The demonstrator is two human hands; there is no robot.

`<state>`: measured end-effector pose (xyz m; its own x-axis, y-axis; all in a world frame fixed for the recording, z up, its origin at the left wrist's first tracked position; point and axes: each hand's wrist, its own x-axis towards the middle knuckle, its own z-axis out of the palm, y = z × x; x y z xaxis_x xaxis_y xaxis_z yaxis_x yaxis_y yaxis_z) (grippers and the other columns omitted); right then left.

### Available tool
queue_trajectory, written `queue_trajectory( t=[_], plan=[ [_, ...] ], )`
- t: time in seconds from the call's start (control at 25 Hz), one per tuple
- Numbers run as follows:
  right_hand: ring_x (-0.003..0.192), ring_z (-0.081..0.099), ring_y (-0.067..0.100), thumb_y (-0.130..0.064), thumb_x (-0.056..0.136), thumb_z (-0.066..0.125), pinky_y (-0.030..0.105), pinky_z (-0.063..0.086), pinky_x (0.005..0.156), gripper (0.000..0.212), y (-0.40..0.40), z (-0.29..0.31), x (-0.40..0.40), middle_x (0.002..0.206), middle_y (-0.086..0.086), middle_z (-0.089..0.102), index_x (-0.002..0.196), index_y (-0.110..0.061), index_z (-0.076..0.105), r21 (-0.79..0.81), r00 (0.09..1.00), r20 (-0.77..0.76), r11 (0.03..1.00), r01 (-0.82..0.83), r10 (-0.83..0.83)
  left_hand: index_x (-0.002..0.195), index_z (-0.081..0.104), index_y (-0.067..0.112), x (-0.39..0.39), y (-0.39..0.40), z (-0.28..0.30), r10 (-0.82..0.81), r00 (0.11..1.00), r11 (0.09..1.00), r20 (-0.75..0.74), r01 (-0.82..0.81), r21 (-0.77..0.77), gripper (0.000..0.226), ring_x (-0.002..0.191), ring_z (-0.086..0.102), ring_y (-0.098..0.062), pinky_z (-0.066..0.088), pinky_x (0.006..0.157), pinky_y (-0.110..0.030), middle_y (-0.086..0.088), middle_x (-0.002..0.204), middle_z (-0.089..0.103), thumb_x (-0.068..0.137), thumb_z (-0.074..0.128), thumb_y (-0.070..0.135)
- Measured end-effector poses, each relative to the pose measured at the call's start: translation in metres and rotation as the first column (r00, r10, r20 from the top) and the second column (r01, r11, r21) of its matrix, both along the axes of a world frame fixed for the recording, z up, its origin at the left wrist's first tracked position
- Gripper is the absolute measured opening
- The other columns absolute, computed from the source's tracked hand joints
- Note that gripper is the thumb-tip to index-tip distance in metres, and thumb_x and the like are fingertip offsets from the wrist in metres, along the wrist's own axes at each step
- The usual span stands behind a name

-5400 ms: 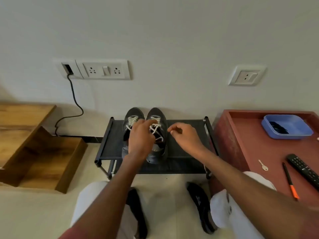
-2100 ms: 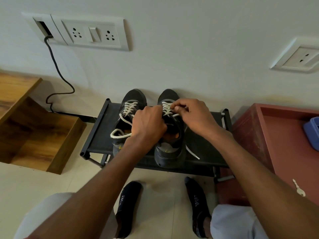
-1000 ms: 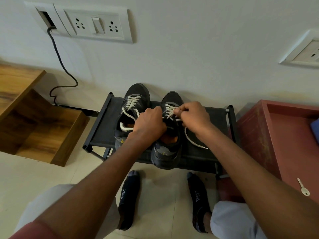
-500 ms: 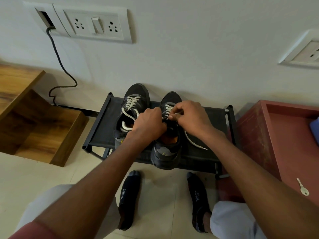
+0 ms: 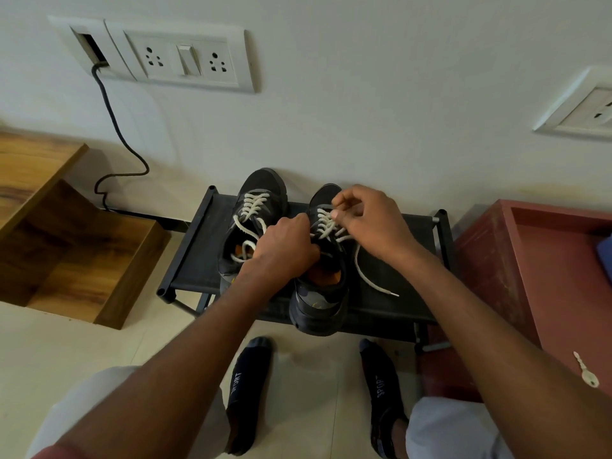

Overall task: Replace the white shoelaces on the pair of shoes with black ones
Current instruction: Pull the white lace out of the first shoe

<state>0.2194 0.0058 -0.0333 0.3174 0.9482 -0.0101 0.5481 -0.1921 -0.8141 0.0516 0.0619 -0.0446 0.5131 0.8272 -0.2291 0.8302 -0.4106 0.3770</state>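
Wall [image 5: 364, 77] fills the far half of the view, carrying a switch-and-socket plate [image 5: 185, 58] at far left and a second socket [image 5: 592, 109] at right. Below it stand a wooden unit [image 5: 76, 246] at left, a red tabletop [image 5: 559, 279] at right, and between them a low black shoe rack [image 5: 397, 260]. On the rack sit two dark shoes, toes toward the wall: the left shoe [image 5: 261, 190] and the right shoe [image 5: 318, 306], both laced in white. The left hand [image 5: 284, 246] curls its fingers at the right shoe's opening, apparently steadying it. The right hand [image 5: 371, 220] pinches the white lace [image 5: 326, 223] between thumb and forefinger over the upper eyelets. One loose lace end [image 5: 374, 279] trails across the rack. No black laces are visible.

Risk, as I judge it: pulling hard on one crossing could cinch the lace tighter lower down rather than free it, and the shoe, overhanging the rack's near edge, could tip off if the left hand lets go.

Each dark sock [image 5: 381, 385] reads "SPORT". A small key [image 5: 586, 372] lies on the tabletop.
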Motion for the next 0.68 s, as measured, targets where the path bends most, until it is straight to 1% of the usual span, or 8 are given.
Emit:
queue_trajectory(
  t=[0.04, 0.08, 0.16, 0.32, 0.6, 0.68],
  plan=[
    [0.089, 0.066, 0.002, -0.024, 0.092, 0.078, 0.015, 0.050, 0.076, 0.010, -0.0008, 0.0013, -0.0013, 0.099, -0.010, 0.071, 0.102, -0.024, 0.076, 0.007, 0.996, 0.065, 0.998, -0.069, 0.069, 0.099, 0.045, 0.016, 0.0001, 0.0002, 0.0001, 0.000, 1.000, 1.000, -0.001, 0.000, 0.002, 0.027, 0.086, 0.058, -0.032, 0.043, 0.069, -0.040, -0.009, 0.097, 0.056, 0.094, 0.066, 0.032],
    [0.090, 0.064, 0.001, -0.025, 0.091, 0.079, 0.016, 0.048, 0.077, 0.011, -0.0013, 0.0009, -0.0028, 0.102, -0.010, 0.070, 0.102, -0.024, 0.077, -0.005, 0.986, 0.122, 0.993, -0.115, 0.115, 0.099, 0.045, 0.017, -0.0001, 0.0003, 0.0002, 0.002, 1.000, 1.000, -0.001, -0.002, 0.002, 0.027, 0.086, 0.058, -0.031, 0.043, 0.069, -0.040, -0.009, 0.096, 0.055, 0.094, 0.067, 0.032],
    [0.090, 0.060, 0.005, -0.025, 0.090, 0.081, 0.025, 0.048, 0.079, 0.009, -0.0031, -0.0006, -0.0051, 0.104, -0.007, 0.068, 0.098, -0.025, 0.079, -0.020, 0.967, 0.200, 0.987, -0.160, 0.160, 0.098, 0.045, 0.017, -0.0003, 0.0001, 0.0003, 0.008, 1.000, 1.000, 0.000, -0.008, 0.007, 0.027, 0.085, 0.057, -0.030, 0.043, 0.068, -0.039, -0.008, 0.095, 0.054, 0.094, 0.067, 0.033],
    [0.091, 0.064, 0.014, -0.025, 0.086, 0.086, 0.038, 0.056, 0.081, 0.013, -0.0040, -0.0007, -0.0038, 0.104, -0.003, 0.068, 0.097, -0.025, 0.080, -0.050, 0.955, 0.231, 0.982, -0.180, 0.187, 0.098, 0.047, 0.018, -0.0003, 0.0017, 0.0003, 0.005, 1.000, 1.000, -0.002, -0.005, 0.010, 0.027, 0.085, 0.057, -0.030, 0.043, 0.069, -0.039, -0.008, 0.097, 0.057, 0.094, 0.067, 0.036],
    [0.093, 0.065, 0.017, -0.025, 0.089, 0.081, 0.043, 0.057, 0.083, 0.006, -0.0022, -0.0063, -0.0053, 0.103, -0.003, 0.069, 0.095, -0.025, 0.081, -0.069, 0.943, 0.286, 0.985, -0.160, 0.173, 0.097, 0.048, 0.016, 0.0005, 0.0003, 0.0024, 0.008, 1.000, 1.000, -0.011, -0.008, 0.017, 0.027, 0.085, 0.055, -0.032, 0.041, 0.069, -0.039, -0.008, 0.095, 0.053, 0.093, 0.067, 0.035],
    [0.094, 0.064, 0.017, -0.027, 0.091, 0.078, 0.043, 0.057, 0.083, 0.001, -0.0017, -0.0066, -0.0047, 0.102, -0.004, 0.068, 0.091, -0.027, 0.079, -0.088, 0.941, 0.299, 0.987, -0.135, 0.156, 0.099, 0.048, 0.016, 0.0005, -0.0003, 0.0038, 0.004, 1.000, 1.000, -0.018, -0.004, 0.021, 0.027, 0.085, 0.055, -0.033, 0.041, 0.069, -0.039, -0.008, 0.095, 0.053, 0.094, 0.067, 0.034]
  ],
)
